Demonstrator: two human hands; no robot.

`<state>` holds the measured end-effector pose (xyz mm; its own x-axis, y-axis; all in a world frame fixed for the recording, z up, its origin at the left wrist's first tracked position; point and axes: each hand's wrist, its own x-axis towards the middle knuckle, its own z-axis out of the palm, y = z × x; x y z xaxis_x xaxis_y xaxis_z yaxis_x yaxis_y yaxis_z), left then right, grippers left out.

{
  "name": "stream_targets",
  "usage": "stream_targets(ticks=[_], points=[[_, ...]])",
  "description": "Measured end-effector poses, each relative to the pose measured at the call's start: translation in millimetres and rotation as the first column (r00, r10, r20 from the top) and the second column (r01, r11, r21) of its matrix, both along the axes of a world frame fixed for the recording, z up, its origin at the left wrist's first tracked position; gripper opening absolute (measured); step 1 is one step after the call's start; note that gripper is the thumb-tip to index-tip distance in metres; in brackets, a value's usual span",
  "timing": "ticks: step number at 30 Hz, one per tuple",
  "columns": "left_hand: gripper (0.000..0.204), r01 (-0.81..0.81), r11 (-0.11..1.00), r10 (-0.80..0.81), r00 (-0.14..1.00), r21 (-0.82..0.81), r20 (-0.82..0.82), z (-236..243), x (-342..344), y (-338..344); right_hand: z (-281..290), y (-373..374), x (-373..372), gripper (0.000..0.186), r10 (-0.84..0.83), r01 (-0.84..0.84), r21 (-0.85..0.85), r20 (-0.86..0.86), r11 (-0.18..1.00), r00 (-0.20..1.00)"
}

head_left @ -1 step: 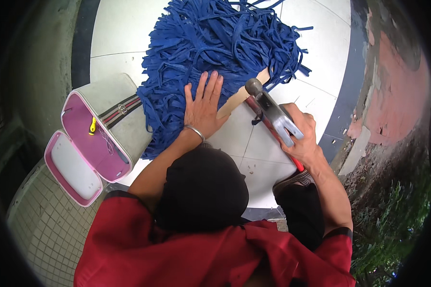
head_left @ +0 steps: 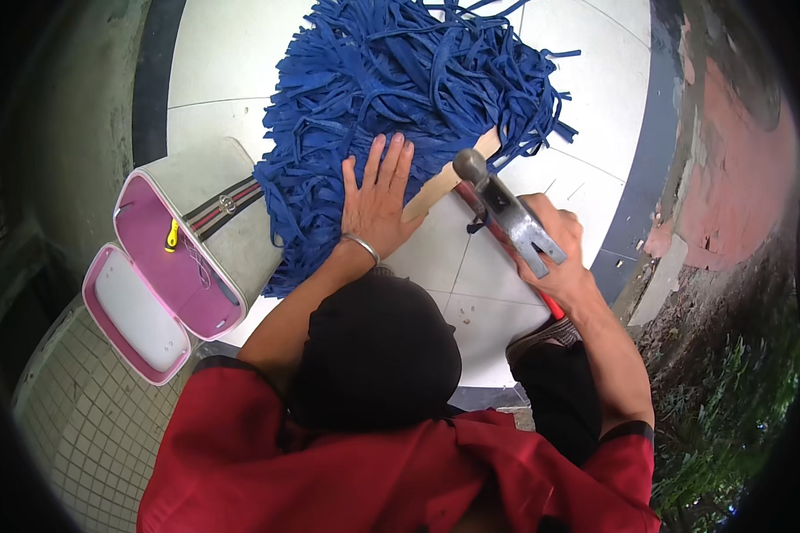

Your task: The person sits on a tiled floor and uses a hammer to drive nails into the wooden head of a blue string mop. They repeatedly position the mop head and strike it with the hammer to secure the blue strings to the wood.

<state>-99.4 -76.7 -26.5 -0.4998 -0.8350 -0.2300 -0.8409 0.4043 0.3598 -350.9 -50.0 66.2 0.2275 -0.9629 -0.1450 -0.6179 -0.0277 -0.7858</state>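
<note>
The left hand (head_left: pixel 378 200) is laid open and flat on the blue mop strips (head_left: pixel 409 89). A hammer (head_left: pixel 507 218) is gripped by the right hand (head_left: pixel 556 253), at three o'clock from the wooden slat (head_left: pixel 444 182).

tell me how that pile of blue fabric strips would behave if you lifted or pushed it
The blue strips look thin and loosely tangled, so they would probably flop and trail. Spread flat on the white tiled floor under the left hand, they would likely bunch rather than slide whole.
</note>
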Motion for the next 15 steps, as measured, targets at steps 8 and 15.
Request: stream_targets(ticks=[8,15], points=[[0.106,0.002,1.000,-0.002,1.000,-0.003,0.009,-0.8,0.8,-1.0,-8.7,16.3,-10.8,0.022,-0.065,0.127,0.364,-0.176,0.923,0.982],[0.108,0.021,1.000,-0.021,0.999,-0.021,-0.032,-3.3,-0.2,1.8,-38.4,37.8,6.7,0.031,0.004,0.081,0.330,-0.249,0.941,0.969]])
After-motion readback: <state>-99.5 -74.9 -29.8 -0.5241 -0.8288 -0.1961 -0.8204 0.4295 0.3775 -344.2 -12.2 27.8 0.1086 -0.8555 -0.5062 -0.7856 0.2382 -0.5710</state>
